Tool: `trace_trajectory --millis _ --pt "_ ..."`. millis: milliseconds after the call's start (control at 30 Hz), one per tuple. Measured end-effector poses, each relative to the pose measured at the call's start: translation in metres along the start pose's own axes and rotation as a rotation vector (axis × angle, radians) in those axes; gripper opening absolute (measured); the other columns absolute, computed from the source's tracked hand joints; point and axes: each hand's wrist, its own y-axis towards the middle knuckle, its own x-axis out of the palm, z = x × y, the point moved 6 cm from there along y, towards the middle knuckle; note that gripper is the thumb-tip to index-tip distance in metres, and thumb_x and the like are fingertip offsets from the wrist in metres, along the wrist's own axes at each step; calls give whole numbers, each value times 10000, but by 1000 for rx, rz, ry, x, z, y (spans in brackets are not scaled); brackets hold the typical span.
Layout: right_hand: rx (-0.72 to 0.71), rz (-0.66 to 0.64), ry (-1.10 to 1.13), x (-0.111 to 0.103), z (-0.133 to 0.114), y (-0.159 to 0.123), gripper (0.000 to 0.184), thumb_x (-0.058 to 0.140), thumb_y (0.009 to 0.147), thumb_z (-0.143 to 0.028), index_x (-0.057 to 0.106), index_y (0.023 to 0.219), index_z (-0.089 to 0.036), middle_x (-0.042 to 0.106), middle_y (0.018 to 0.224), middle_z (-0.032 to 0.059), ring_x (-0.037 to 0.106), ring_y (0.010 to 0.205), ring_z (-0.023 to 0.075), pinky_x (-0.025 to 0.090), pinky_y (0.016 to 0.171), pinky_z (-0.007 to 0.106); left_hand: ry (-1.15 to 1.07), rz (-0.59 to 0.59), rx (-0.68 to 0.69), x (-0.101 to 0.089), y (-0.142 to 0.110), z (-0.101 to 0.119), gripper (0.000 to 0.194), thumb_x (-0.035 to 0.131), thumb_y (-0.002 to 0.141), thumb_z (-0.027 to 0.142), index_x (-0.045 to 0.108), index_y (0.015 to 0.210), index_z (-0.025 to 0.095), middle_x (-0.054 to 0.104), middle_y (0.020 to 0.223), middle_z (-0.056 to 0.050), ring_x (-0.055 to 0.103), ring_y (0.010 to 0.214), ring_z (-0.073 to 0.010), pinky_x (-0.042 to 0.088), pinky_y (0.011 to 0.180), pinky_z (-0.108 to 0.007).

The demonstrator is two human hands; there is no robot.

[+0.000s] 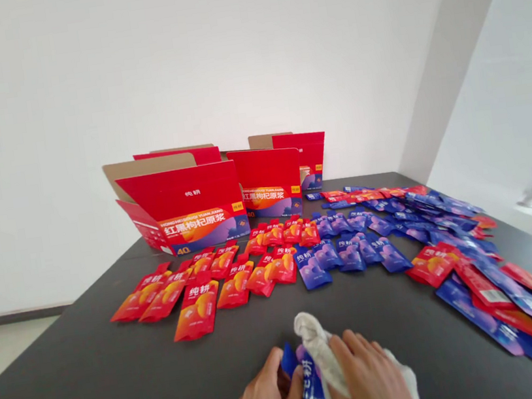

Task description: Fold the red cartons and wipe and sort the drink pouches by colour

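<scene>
At the front edge of the dark table, my left hand grips the left side of a blue pouch with purple fruit printed on it. My right hand is closed around a whitish cloth, which lies against the pouch's right side. Part of the pouch is hidden behind the cloth and my fingers. Just beyond my hands, red pouches lie in rows on the left, and more blue pouches lie beside them on the right.
Several open red cartons stand at the back left with their flaps up. A long heap of mixed pouches runs down the right side, with red and blue ones overlapping at the near end. A white wall rises behind the table.
</scene>
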Motion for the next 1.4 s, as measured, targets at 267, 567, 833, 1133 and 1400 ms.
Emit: trace_trajectory --millis 267,567,833,1133,1400 --pt "26 -24 106 4 -22 -3 401 646 692 -130 664 1072 -255 698 1081 71 644 1004 273 444 913 391 -4 -25 -57 0 -1 -2 135 467 897 195 581 942 249 762 872 -23 722 862 -206 447 696 -243" --pt "145 -8 18 -14 9 -8 318 561 806 -162 656 1103 -224 684 1077 101 628 1034 306 443 922 445 -56 7 18 -2 -2 -3 178 480 898 369 577 792 263 711 692 20 688 677 -182 410 631 -240" --pt "83 -48 129 -1 0 -4 367 608 768 -178 660 1121 -260 692 1089 74 636 1042 289 438 942 426 -207 -37 25 2 0 -9 247 473 899 402 558 735 239 674 658 7 644 629 -177 406 606 -237" --pt "299 -17 1028 -40 73 9 468 615 831 -557 687 1129 -203 702 1159 70 611 1113 294 483 931 366 -999 97 -40 -6 -5 -5 329 722 742 515 687 823 198 651 674 11 604 692 -193 488 648 -245" --pt "568 -11 1816 0 10 -20 636 788 693 -531 638 1195 -170 733 1116 80 614 1171 303 454 1033 410 -1519 174 -295 9 -4 22 446 844 586 534 714 858 207 659 645 38 613 592 -120 488 567 -187"
